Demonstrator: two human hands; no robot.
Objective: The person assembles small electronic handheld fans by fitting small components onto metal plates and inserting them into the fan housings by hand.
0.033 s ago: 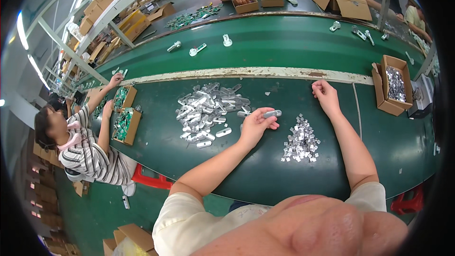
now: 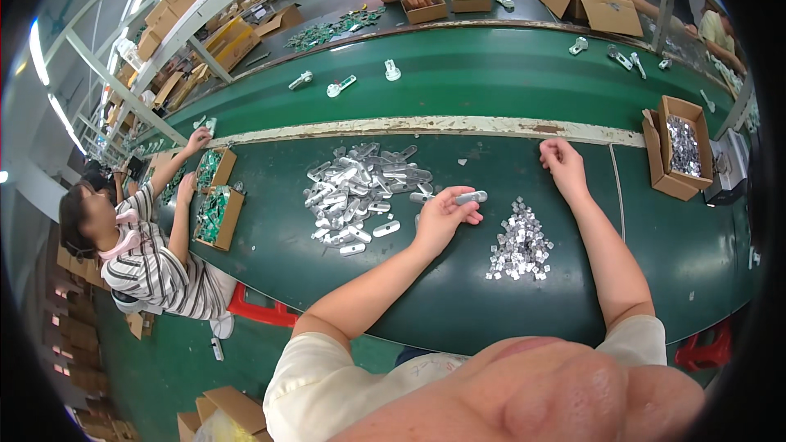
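My left hand point(image 2: 443, 217) pinches an elongated silver cover with rounded ends point(image 2: 471, 196) between thumb and fingers, just above the table. Left of it lies a loose heap of similar silver covers point(image 2: 352, 192), some overlapping. My right hand point(image 2: 562, 164) is raised near the table's far edge, its thumb and fingertips drawn together. Whatever may be between those fingertips is too small to make out. A pile of small, square, shiny metal pieces point(image 2: 521, 244) sits between my forearms.
Beyond a worn pale rail point(image 2: 458, 126) runs a green conveyor belt point(image 2: 491, 74) carrying scattered small assemblies. An open carton point(image 2: 684, 151) of metal parts stands at right. On the left, a seated co-worker point(image 2: 155, 254) reaches past boxes of green circuit boards point(image 2: 214, 217). Another person works across the belt.
My two hands stay almost where they were, the left still pinching the silver cover. At left, the small part by the co-worker's far hand has shifted slightly.
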